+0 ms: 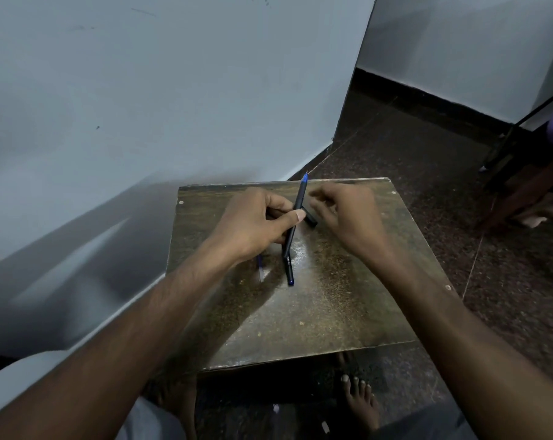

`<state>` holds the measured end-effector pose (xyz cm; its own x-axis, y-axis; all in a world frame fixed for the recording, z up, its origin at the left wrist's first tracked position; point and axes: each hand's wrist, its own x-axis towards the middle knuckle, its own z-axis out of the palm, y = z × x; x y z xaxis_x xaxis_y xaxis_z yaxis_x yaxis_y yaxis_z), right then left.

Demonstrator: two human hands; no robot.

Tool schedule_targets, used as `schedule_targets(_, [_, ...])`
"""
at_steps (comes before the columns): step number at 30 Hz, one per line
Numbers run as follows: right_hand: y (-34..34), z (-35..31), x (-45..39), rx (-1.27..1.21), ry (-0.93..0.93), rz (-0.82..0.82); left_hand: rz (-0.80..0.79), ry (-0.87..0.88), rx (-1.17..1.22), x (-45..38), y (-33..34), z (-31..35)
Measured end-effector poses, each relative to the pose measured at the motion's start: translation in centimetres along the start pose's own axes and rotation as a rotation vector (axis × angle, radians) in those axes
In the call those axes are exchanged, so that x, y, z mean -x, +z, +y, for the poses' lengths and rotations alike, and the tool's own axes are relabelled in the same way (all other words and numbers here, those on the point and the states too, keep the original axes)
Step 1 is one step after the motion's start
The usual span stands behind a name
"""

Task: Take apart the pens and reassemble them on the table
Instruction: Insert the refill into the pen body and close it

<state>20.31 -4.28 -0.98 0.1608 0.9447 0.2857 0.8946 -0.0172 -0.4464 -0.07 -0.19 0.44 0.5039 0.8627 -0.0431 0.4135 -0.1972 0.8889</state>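
My left hand (pixel 256 222) grips a black pen (pixel 295 217) with a blue tip, held tilted with the tip pointing away and up. A second black pen body (pixel 288 268) lies on the small worn table (pixel 332 306) just below my left hand. A thin refill (pixel 260 268) lies beside it, partly hidden under my left wrist. My right hand (pixel 345 214) hovers to the right of the held pen, blurred, with fingers apart. A black cap (pixel 310 219) lies on the table between my hands; I cannot tell whether my right hand touches it.
A pale wall stands close on the left and behind the table. Dark speckled floor spreads to the right, with a wooden furniture leg (pixel 522 185) at the far right. My bare foot (pixel 360 398) rests below the table's near edge.
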Motion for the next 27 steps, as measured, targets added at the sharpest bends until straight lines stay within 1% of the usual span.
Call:
schedule_targets(2, [0.9,-0.2,0.1,0.080,-0.042,-0.060,0.028,0.014,0.001,-0.1,0.0,0.1])
schedule_targets(9, [1.9,-0.2,-0.2,0.073,0.116,-0.119,0.043,-0.002,-0.009,0.0,0.0,0.0])
schedule_targets(11, [1.5,-0.3,-0.5,-0.047,0.213,-0.081,0.040,0.003,-0.026,0.0,-0.1,0.0])
schedule_targets(12, [1.1,-0.4,-0.6,-0.183,0.275,-0.055,0.039,0.007,-0.037,0.1,-0.1,0.0])
schedule_targets(14, [-0.1,-0.7,-0.7,-0.612,0.353,-0.024,0.041,0.012,-0.050,0.1,0.0,0.0])
schedule_targets(15, [-0.7,-0.9,-0.6,-0.838,0.355,-0.012,0.038,0.013,-0.049,0.1,0.1,0.0])
schedule_targets(16, [-1.1,-1.0,-0.6,-0.997,0.339,0.012,0.032,0.015,-0.045,0.1,0.1,0.0])
schedule_targets(17, [-1.4,-1.1,-0.6,-1.079,0.317,0.051,0.025,0.017,-0.042,0.1,0.2,0.0])
schedule_targets(19, [-1.6,-1.1,-0.7,-1.132,0.284,0.121,0.022,0.023,-0.055,0.0,0.3,0.0])
schedule_targets(21, [-1.6,-1.0,-0.8,-1.158,0.264,0.138,0.006,0.021,-0.064,-0.1,0.4,-0.1])
schedule_targets(24, [-1.6,-1.0,-0.7,-1.095,0.218,0.133,-0.034,-0.004,-0.043,-0.1,0.5,-0.1])
schedule_targets(27, [-1.7,-1.1,-0.6,-1.079,0.233,0.177,-0.044,-0.003,-0.048,-0.1,0.5,-0.2])
